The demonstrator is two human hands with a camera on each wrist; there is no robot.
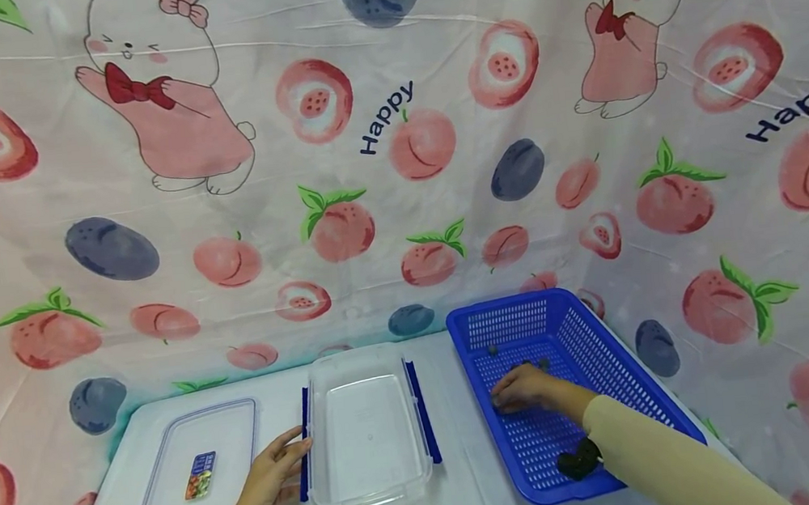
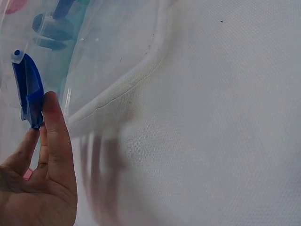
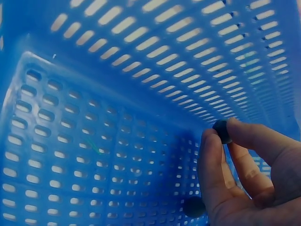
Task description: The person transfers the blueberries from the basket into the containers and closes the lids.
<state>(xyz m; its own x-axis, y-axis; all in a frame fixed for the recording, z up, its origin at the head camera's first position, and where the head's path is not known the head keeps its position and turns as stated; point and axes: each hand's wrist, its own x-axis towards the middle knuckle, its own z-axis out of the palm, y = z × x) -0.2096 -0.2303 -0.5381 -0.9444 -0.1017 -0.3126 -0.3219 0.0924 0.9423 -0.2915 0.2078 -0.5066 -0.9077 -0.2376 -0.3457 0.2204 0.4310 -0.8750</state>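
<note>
Dark, round, small berry pinched by the right hand inside the blue basket.

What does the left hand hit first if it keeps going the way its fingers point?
The left hand points right; its fingertips already touch the blue clip on the clear container, so likely that clip, then the container's side wall.
</note>
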